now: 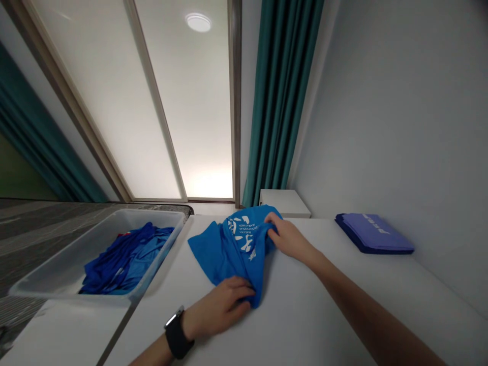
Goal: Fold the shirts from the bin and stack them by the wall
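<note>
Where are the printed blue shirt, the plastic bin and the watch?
Printed blue shirt [231, 256], head view: plain cloth beside the white print.
Plastic bin [76, 259], head view: inside of its left wall.
Watch [178, 336], head view: its black strap.

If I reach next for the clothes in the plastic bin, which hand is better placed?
Probably your left hand: it rests at the near edge of the blue shirt, closer to the bin. Your right hand pinches the shirt farther away.

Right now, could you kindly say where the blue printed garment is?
Just below the head view's centre, the blue printed garment is on the white table, touched by the left hand and right hand, right of the plastic bin.
</note>
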### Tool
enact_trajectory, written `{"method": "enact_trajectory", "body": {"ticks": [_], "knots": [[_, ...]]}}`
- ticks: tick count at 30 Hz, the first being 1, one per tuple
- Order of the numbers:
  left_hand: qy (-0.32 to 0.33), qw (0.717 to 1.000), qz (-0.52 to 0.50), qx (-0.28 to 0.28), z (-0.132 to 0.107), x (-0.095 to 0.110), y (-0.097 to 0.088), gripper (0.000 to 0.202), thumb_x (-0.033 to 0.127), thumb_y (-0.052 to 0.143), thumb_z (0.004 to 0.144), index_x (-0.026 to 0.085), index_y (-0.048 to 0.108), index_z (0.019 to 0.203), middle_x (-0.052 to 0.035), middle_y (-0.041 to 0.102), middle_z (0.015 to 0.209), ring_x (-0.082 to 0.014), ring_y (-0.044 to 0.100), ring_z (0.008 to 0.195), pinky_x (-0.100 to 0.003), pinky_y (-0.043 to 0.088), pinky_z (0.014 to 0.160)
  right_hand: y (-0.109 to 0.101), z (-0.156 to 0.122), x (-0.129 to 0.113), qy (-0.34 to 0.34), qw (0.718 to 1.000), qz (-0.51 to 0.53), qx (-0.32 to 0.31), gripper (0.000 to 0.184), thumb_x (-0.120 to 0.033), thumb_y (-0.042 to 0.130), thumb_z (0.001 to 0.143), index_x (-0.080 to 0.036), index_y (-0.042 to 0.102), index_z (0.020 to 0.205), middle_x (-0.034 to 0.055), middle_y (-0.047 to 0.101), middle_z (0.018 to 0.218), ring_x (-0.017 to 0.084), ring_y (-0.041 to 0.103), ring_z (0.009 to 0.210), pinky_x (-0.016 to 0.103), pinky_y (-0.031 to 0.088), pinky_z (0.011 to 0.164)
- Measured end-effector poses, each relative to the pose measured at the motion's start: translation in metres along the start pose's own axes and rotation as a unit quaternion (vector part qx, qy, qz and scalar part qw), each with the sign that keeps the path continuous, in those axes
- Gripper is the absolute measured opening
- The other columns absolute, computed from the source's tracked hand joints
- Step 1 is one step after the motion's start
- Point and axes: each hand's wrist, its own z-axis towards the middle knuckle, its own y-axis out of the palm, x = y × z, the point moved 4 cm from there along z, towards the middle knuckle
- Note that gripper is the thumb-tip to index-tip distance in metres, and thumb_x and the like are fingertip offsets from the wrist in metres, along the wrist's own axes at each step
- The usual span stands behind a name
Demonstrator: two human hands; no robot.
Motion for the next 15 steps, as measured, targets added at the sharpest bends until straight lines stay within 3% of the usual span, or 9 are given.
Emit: {"method": "enact_trajectory", "body": {"ticks": [1,3,5,7,9,11,15], "knots": [[0.014,1.0,-0.017,-0.007,0.002,0.006,0.002,0.026,0.026,0.044,0.094,0.024,0.064,0.111,-0.0056,0.066,0.116,-0.0202,0.06,0.107,-0.031,0.043,0.095,0.004,0.001,-0.015,-0.075,0.994,0.069,-0.027,0.03,-0.018,0.044,0.089,-0.023,0.051,0.119,0.0062,0.067,0.111,0.021,0.062,0.103,0.032,0.042,0.087],[-0.021,0.998,-0.023,0.046,0.002,0.007,-0.007,0.026,0.029,0.041,0.095,0.024,0.067,0.098,-0.0039,0.07,0.097,-0.0189,0.064,0.09,-0.03,0.046,0.084,0.012,-0.002,-0.033,-0.166,0.969,0.166,-0.079,0.046,-0.019,0.049,0.088,-0.026,0.043,0.133,0.0057,0.063,0.124,0.02,0.059,0.112,0.033,0.042,0.093],[-0.09,0.985,-0.005,0.148,-0.003,-0.004,-0.027,0.033,0.033,0.035,0.097,0.022,0.064,0.085,-0.0037,0.067,0.08,-0.0175,0.061,0.075,-0.029,0.046,0.072,0.021,-0.005,-0.032,-0.164,0.961,0.204,-0.087,0.048,-0.018,0.047,0.089,-0.025,0.041,0.136,0.0061,0.063,0.124,0.018,0.061,0.107,0.032,0.044,0.09],[-0.124,0.97,0.024,0.208,-0.01,-0.019,-0.047,0.032,0.035,0.034,0.097,0.022,0.061,0.088,-0.0037,0.064,0.079,-0.0173,0.059,0.072,-0.028,0.046,0.068,0.03,-0.009,-0.017,-0.103,0.975,0.183,-0.066,0.034,-0.017,0.042,0.091,-0.022,0.052,0.122,0.0053,0.069,0.107,0.016,0.064,0.09,0.029,0.046,0.079],[-0.113,0.973,0.08,0.186,-0.014,-0.033,-0.059,0.027,0.029,0.035,0.096,0.022,0.061,0.099,-0.0054,0.063,0.09,-0.0182,0.06,0.079,-0.029,0.047,0.073,0.042,-0.017,-0.002,-0.048,0.989,0.118,-0.069,0.022,-0.018,0.039,0.092,-0.02,0.06,0.1,0.0025,0.069,0.087,0.016,0.062,0.075,0.026,0.042,0.069],[-0.099,0.975,0.148,0.131,-0.016,-0.046,-0.063,0.029,0.019,0.035,0.092,0.022,0.06,0.106,-0.0074,0.061,0.103,-0.0198,0.061,0.087,-0.031,0.047,0.078,0.055,-0.031,0.005,-0.011,0.996,0.039,-0.077,0.02,-0.021,0.041,0.093,-0.021,0.06,0.088,0.0017,0.068,0.079,0.016,0.061,0.071,0.027,0.039,0.067],[-0.123,0.965,0.229,0.04,-0.015,-0.067,-0.06,0.028,0.012,0.04,0.084,0.021,0.057,0.104,-0.0082,0.057,0.108,-0.021,0.062,0.086,-0.032,0.048,0.077,0.089,-0.066,-0.004,0.018,0.993,-0.076,-0.087,0.028,-0.046,0.049,0.091,-0.021,0.059,0.098,0.0072,0.071,0.088,0.025,0.065,0.082,0.035,0.04,0.079]]}}
